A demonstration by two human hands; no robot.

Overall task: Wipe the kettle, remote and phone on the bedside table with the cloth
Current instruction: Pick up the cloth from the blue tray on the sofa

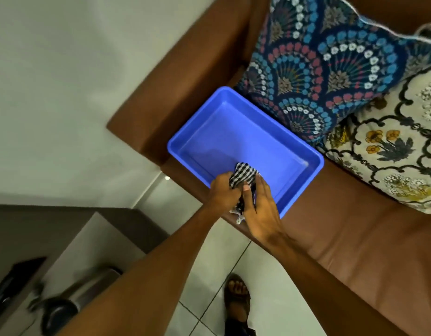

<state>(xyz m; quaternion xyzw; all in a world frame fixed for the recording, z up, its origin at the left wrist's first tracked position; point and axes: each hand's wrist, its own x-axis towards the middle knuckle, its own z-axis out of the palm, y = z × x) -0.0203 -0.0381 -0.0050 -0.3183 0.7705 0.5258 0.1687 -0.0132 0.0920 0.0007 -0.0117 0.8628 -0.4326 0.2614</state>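
Observation:
A black-and-white checked cloth [243, 177] is bunched over the near rim of a blue plastic tray [248, 132] that sits on a brown sofa. My left hand [224, 190] grips the cloth from the left. My right hand [263, 209] holds it from the right, fingers stretched along it, and a frayed end hangs below between the hands. At the bottom left, blurred, a steel kettle [74, 297] with a dark lid stands on the bedside table [88, 243]. A dark flat object [13, 284] lies at the far left; I cannot tell whether it is the remote or the phone.
A blue patterned cushion [330, 69] and a cream floral cushion [398, 151] lean on the brown sofa [355, 238] behind the tray. White floor tiles and my sandalled foot [237, 301] are below. A pale wall fills the upper left.

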